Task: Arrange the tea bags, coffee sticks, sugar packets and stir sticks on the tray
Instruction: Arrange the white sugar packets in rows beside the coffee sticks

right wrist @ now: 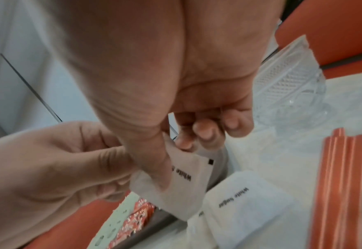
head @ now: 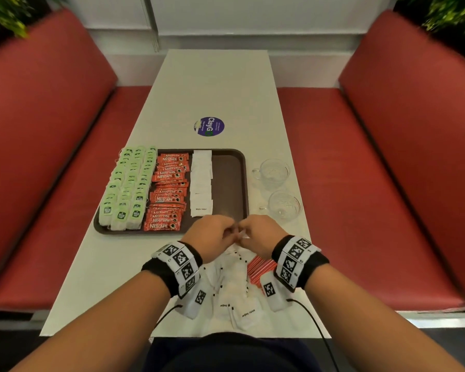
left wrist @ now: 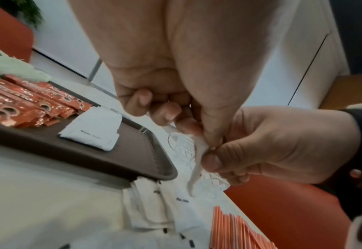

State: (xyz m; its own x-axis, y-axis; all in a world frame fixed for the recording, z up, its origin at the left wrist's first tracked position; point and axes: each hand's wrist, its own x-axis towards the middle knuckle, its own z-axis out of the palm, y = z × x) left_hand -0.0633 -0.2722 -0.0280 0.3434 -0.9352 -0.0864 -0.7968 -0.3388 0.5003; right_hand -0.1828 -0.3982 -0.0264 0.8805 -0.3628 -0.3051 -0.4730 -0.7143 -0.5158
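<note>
A brown tray (head: 232, 181) holds rows of green tea bags (head: 129, 189), red coffee sticks (head: 168, 194) and white sugar packets (head: 201, 181); its right part is bare. Just in front of the tray's near edge, my left hand (head: 215, 233) and right hand (head: 261, 232) meet and both pinch one white sugar packet (right wrist: 188, 183), held in the air (left wrist: 197, 161). Below my wrists lies a loose pile of sugar packets (head: 234, 291) and a bundle of red stir sticks (head: 261, 269) on the white table.
Two clear glass cups (head: 273, 171) (head: 283, 205) stand right of the tray. A round purple sticker (head: 208, 126) lies on the table beyond it. Red bench seats (head: 360, 183) flank the table on both sides.
</note>
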